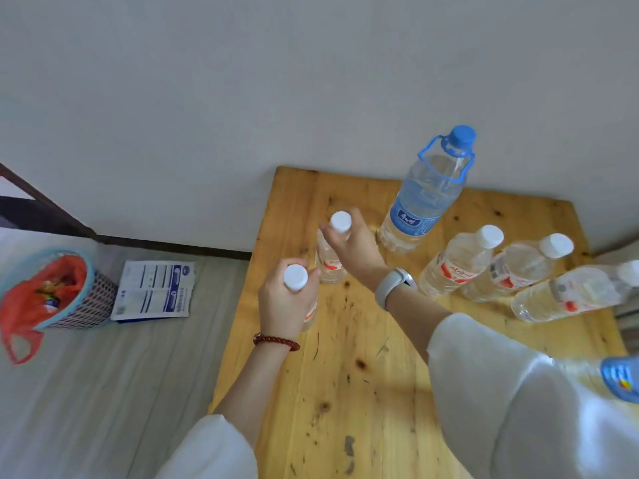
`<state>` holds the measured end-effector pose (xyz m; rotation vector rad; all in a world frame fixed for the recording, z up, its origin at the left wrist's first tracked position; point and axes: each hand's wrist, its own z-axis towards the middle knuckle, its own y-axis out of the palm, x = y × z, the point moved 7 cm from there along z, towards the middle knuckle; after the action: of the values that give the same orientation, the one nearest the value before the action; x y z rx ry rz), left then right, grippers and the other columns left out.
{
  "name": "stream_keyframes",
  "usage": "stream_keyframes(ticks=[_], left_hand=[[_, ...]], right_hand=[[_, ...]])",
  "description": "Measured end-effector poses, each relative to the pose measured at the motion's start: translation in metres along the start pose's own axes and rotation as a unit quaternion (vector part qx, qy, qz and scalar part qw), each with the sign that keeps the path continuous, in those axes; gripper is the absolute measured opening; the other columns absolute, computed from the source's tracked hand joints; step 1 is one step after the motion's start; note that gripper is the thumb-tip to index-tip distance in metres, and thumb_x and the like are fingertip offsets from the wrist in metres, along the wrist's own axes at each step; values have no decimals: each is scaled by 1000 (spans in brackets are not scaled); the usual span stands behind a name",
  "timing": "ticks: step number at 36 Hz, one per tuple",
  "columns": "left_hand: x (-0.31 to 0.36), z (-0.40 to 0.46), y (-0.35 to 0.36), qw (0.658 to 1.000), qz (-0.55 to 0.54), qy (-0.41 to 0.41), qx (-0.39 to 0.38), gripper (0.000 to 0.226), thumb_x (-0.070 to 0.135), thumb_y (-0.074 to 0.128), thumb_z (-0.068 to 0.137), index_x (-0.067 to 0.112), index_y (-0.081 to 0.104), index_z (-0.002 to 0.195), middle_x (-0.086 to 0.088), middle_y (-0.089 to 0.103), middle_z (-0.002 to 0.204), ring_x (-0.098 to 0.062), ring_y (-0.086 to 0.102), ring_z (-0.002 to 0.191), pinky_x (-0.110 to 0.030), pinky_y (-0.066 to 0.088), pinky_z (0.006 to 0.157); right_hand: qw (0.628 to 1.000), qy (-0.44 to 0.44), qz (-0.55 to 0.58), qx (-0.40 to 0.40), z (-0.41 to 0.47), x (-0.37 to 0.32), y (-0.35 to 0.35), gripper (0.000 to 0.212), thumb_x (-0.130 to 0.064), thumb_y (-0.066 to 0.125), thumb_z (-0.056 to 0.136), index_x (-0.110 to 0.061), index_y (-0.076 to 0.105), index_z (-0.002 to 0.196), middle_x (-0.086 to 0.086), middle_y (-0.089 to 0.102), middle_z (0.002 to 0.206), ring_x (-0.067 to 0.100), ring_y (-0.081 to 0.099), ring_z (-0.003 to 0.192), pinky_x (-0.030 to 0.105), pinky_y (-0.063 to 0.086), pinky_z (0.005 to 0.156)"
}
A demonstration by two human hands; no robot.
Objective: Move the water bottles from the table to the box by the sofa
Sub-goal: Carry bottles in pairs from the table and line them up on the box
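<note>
On the wooden table [363,392] stand clear water bottles with white caps and red labels. My left hand [287,305] is wrapped around the neck of one small bottle [295,276] near the table's left edge. My right hand [352,243] grips the neck of a second small bottle [330,261] a little farther back. Three more small bottles [460,261] [522,267] [574,293] stand in a row at the right. A large bottle [425,195] with a blue cap and handle stands at the back. The box and sofa are out of view.
A wall runs behind the table. On the floor to the left stand a mesh waste basket [86,295] lined with a red bag and a white and blue packet [155,288]. A blue object [620,378] lies at the table's right edge.
</note>
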<state>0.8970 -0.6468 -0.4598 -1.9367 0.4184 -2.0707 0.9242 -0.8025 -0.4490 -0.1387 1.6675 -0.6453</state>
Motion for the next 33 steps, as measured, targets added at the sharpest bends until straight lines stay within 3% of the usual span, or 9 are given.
stream_keyframes(ticks=[2, 5, 7, 9, 12, 19, 23, 26, 33], left_hand=[[-2, 2, 1, 1000, 10, -15, -12, 18, 19, 74, 72, 13, 62, 85, 3, 66, 86, -10, 58, 80, -12, 42, 68], [1, -2, -5, 1000, 20, -15, -8, 12, 16, 71, 74, 14, 62, 80, 2, 66, 80, -13, 59, 75, -10, 40, 64], [5, -11, -9, 1000, 23, -9, -5, 10, 14, 70, 75, 13, 62, 80, 1, 66, 80, -15, 59, 75, -14, 41, 65], [10, -23, -17, 1000, 21, 7, 3, 10, 11, 69, 75, 14, 62, 80, 0, 67, 80, -17, 61, 76, -16, 42, 66], [26, -43, -30, 999, 5, 46, -4, 12, 8, 69, 75, 16, 60, 79, 0, 66, 80, -16, 61, 77, -5, 41, 65], [79, -122, -49, 976, -20, 196, -96, 11, 15, 68, 72, 14, 59, 78, 4, 65, 80, 10, 57, 80, -1, 41, 70], [104, -194, -50, 942, -49, 265, -200, 20, 36, 60, 73, 17, 58, 78, 16, 64, 81, 8, 59, 81, -3, 42, 71], [117, -259, -47, 909, -72, 291, -289, 23, 41, 58, 72, 19, 58, 76, 21, 64, 76, 7, 60, 78, -3, 42, 68], [124, -440, -30, 795, -87, 336, -497, 25, 48, 56, 67, 24, 60, 73, 6, 69, 76, -9, 63, 79, -16, 47, 65]], right_hand=[[1000, 4, -5, 18, -12, 1, -6, 27, -30, 56, 89, -9, 40, 96, 2, 53, 79, 19, 51, 74, 12, 38, 56], [998, 31, 8, 50, -37, 8, -17, 35, -32, 56, 88, -2, 43, 102, 15, 62, 94, 28, 59, 85, 35, 48, 72], [997, 41, 4, 69, -60, 10, -25, 37, -34, 56, 88, -3, 45, 104, 17, 64, 99, 31, 60, 89, 43, 49, 77], [996, 42, -6, 80, -87, 8, -34, 36, -36, 55, 88, -4, 46, 103, 16, 64, 97, 31, 60, 87, 43, 49, 75], [995, 39, -24, 91, -132, 3, -48, 36, -39, 55, 87, -5, 45, 96, 16, 64, 90, 31, 60, 81, 45, 50, 71], [991, 6, -58, 119, -262, -18, -82, 31, -41, 55, 86, -17, 49, 105, 1, 67, 97, 20, 63, 85, 41, 51, 76], [979, 6, -100, 175, -359, -17, -100, 38, -45, 56, 84, -16, 49, 106, -1, 67, 94, 21, 63, 85, 34, 48, 73], [966, 36, -118, 227, -439, -9, -108, 54, -63, 46, 76, -21, 48, 109, -1, 69, 96, 25, 64, 88, 43, 50, 77], [894, 166, -139, 392, -649, 16, -117, 59, -69, 35, 70, -21, 52, 101, -1, 71, 92, 24, 65, 81, 41, 51, 75]])
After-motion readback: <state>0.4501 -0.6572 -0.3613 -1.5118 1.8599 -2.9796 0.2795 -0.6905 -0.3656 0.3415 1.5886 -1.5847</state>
